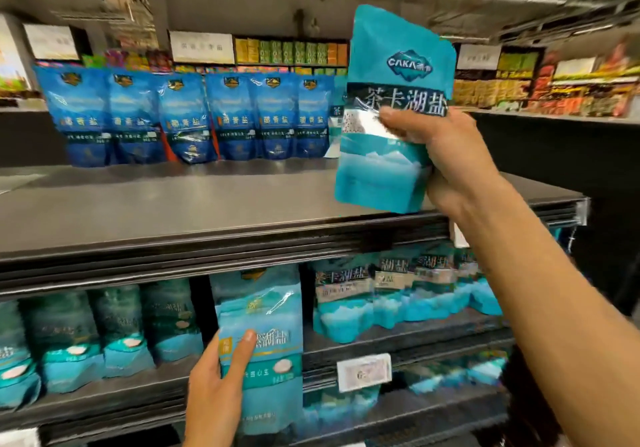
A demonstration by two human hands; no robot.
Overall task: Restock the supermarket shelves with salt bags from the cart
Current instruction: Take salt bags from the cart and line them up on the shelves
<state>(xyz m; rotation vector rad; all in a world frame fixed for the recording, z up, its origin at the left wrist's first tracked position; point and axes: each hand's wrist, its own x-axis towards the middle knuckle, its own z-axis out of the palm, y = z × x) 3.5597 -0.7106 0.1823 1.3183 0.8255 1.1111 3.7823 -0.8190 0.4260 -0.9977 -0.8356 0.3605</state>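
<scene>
Top shelf [173, 211]: wide bare front area; six dark blue salt bags [194, 116] counted upright along back edge. Middle shelf [398, 339]: rows of teal bags, blurred, count not told. Teal Caka lake salt bag [391, 111] gripped upright by right hand [446, 162] above top shelf's right front edge. Second, paler salt bag [263, 342] pinched by left hand [214, 391] before middle shelf. Advice: raised bag best set down upright, label outward, beside back row.

Single head view — faces shelves [242, 225] close, level, slightly upward.
</scene>
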